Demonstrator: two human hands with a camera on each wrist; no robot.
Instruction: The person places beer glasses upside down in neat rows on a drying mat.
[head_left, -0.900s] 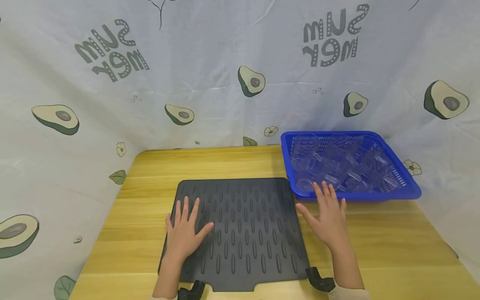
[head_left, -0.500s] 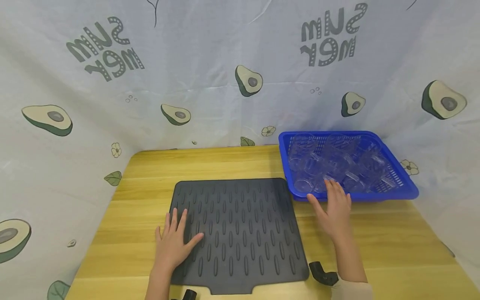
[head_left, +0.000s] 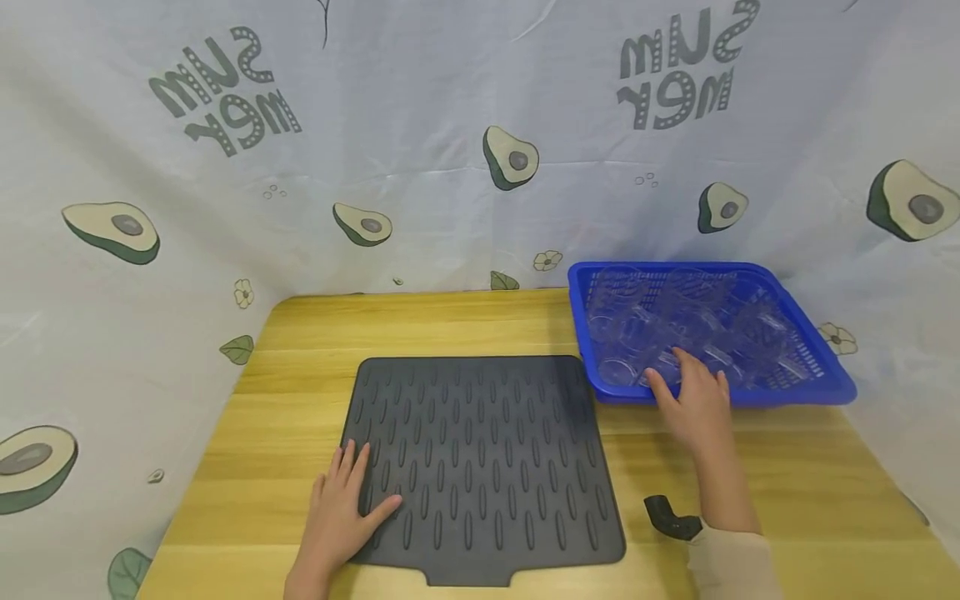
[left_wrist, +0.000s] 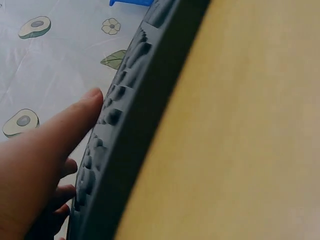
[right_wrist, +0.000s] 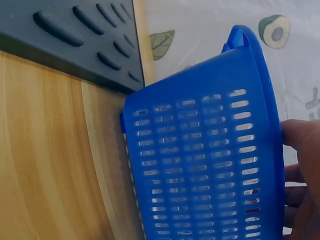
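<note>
In the head view, my left hand (head_left: 335, 517) is over the lower left edge of a dark grey drying mat (head_left: 480, 467) with raised oval ridges. Its fingers are spread and the thumb points across the mat; nothing is held. My right hand (head_left: 699, 408) is at the front rim of a blue plastic basket (head_left: 806, 392), fingertips dipping inside among several clear cups (head_left: 618, 372). In the right wrist view, thumb and fingers stand apart just beyond the rim of the basket (right_wrist: 200, 150), whose wall hides what lies inside.
Underneath everything is a wood-grain table (head_left: 262, 467). The basket stands at the back right, close by the mat's far right corner. A pale avocado-print cloth (head_left: 435, 125) hangs behind and at both sides. A black wrist mount (head_left: 671, 521) sits at my right sleeve.
My right hand has moved right and forward, its fingertips going over the basket's front rim. My left hand has drawn back toward me and left along the mat.
</note>
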